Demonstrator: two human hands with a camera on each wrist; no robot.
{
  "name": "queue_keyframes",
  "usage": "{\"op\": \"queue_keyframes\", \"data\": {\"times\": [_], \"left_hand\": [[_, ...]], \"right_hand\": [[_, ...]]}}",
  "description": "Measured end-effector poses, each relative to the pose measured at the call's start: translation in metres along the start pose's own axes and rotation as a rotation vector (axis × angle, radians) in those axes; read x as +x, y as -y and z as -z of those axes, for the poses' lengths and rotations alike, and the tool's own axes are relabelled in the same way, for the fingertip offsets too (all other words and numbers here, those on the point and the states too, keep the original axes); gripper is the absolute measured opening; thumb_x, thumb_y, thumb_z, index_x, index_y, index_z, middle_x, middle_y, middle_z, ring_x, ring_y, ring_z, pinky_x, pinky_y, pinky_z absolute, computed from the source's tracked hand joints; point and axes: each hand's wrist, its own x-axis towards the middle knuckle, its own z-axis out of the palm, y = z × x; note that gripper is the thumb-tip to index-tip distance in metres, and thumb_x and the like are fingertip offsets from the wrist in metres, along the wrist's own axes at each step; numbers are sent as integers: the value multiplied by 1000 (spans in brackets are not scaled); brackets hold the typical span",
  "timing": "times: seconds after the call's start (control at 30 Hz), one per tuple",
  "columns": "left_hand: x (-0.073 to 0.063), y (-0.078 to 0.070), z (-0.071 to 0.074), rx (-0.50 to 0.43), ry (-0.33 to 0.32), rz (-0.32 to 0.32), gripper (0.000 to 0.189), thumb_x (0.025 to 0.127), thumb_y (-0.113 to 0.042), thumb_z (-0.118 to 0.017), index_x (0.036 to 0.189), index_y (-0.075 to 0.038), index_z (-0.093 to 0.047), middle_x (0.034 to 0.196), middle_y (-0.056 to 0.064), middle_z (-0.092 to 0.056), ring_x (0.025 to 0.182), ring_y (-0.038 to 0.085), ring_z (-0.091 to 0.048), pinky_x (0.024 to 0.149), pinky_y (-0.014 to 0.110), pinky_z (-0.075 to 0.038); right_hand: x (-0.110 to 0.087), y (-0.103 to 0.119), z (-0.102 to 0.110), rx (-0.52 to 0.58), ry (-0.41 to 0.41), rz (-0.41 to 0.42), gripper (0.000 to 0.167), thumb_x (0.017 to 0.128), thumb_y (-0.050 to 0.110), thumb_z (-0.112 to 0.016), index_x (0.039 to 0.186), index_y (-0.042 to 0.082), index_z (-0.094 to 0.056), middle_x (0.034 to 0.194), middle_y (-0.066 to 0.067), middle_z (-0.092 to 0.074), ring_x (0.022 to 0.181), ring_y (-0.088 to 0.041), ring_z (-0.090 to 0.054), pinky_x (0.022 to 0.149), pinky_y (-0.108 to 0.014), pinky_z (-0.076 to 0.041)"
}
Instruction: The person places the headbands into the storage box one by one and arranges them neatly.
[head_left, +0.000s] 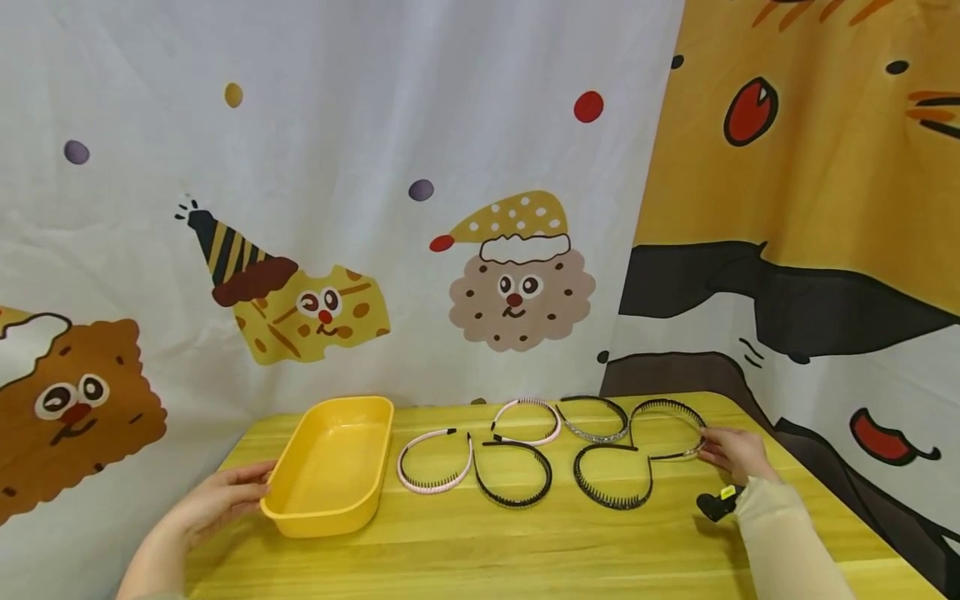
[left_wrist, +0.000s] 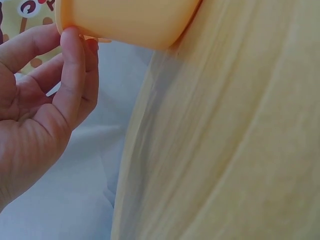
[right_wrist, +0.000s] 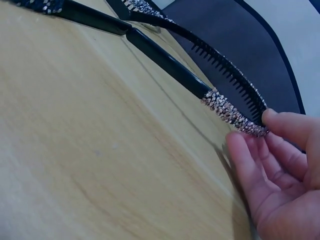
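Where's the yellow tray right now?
Head view: the yellow tray sits on the left part of the table, with the left hand at its left side and a pink headband just to its right.

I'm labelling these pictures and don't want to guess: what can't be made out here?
Left wrist view: much of the tray, cut off by the top edge.
Right wrist view: part of the held headband, hidden by the right hand; most of another headband, cut off at the top left.
Head view: what the black object by the sleeve is, too small to tell.
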Motion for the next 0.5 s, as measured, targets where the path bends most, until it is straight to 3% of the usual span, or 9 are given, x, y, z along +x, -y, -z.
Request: {"op": "queue_keyframes", "data": {"times": [0.13, 0.3, 0.5], "left_hand": [[-1, 4, 0, -8, 15, -1, 59, 98, -5, -54, 141, 22, -23, 121, -6, -58, 102, 9, -62, 86, 30, -53], [-1, 8, 2, -2, -6, 18, 55, 98, -5, -54, 141, 20, -28, 118, -7, -60, 101, 9, -62, 85, 30, -53], [1, 7, 5, 11, -3, 17, 55, 100, -5, -52, 142, 20, -26, 120, -6, -59, 102, 11, -63, 85, 30, -53]], "right_hand": [[-1, -2, 1, -4, 1, 21, 29, 95, 8, -60, 121, -5, -54, 82, 2, -64, 72, -12, -64, 74, -32, -57], [-2, -1, 2, 0, 15, 45, 5, 96, 12, -60, 97, 13, -65, 82, 3, -64, 71, -12, -66, 72, -29, -57], [-5, 8, 3, 79, 34, 31, 21, 95, 13, -62, 81, 27, -70, 80, 3, -66, 71, -14, -67, 70, -30, -57]]}}
